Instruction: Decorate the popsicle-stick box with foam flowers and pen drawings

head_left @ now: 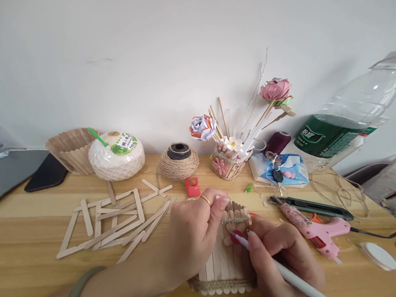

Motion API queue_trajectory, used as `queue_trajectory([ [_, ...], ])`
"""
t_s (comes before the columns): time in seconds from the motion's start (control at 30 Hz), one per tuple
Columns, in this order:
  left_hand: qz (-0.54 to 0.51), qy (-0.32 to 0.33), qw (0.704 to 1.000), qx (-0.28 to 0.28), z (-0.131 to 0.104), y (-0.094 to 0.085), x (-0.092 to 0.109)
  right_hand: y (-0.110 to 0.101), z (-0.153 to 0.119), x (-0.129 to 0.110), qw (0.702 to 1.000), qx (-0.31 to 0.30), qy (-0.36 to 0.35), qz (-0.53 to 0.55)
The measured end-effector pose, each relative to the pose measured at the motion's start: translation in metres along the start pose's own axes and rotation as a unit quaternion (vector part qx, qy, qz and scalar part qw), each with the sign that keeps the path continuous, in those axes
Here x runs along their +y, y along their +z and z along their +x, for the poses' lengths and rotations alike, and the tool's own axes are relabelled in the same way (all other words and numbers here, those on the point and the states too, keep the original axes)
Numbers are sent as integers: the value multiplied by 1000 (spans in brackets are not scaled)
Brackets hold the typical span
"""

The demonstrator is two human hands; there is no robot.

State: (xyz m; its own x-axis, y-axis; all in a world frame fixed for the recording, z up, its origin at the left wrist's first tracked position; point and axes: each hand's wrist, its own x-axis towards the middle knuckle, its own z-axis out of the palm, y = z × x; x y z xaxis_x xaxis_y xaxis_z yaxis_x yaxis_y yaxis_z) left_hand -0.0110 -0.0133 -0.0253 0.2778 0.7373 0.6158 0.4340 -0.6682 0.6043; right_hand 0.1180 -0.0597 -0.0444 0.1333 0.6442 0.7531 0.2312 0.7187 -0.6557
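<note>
A small craft piece made of flat wooden sticks [221,259] lies before me, with twine and a scalloped row along its lower edge. Near its top is a red round spot [238,237]. My right hand [283,256] is closed round a white pen-like tool [296,280], whose thin lilac tip touches the red spot. My left hand [198,229], with a ring on one finger, is closed at the upper left of the piece, thumb and fingertips pressed together. What it pinches, if anything, is too small to make out.
Loose wooden sticks [122,233] lie left, below a white coconut [116,160] and a stick basket [71,150]. Twine [178,164] and a flower pot [229,164] stand behind. Right are a cutter [317,207], a pink glue gun [326,234] and a large bottle [331,132].
</note>
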Motion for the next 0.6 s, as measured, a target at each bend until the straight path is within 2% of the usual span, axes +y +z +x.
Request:
queue_trajectory([
  [0.17, -3, -4, 1000, -1, 0, -1, 0, 1, 4, -3, 998, 41, 43, -1],
  [0.23, -2, -3, 1000, -1, 0, -1, 0, 1, 6, -2, 998, 48, 39, -8],
  [0.43, -1, 1, 1000, -4, -1, 0, 1, 1, 5, 0, 999, -1, -18, -43],
  [0.6, -3, 1, 1000, -2, -1, 0, 1, -3, 0, 1, 998, -28, -5, -62],
])
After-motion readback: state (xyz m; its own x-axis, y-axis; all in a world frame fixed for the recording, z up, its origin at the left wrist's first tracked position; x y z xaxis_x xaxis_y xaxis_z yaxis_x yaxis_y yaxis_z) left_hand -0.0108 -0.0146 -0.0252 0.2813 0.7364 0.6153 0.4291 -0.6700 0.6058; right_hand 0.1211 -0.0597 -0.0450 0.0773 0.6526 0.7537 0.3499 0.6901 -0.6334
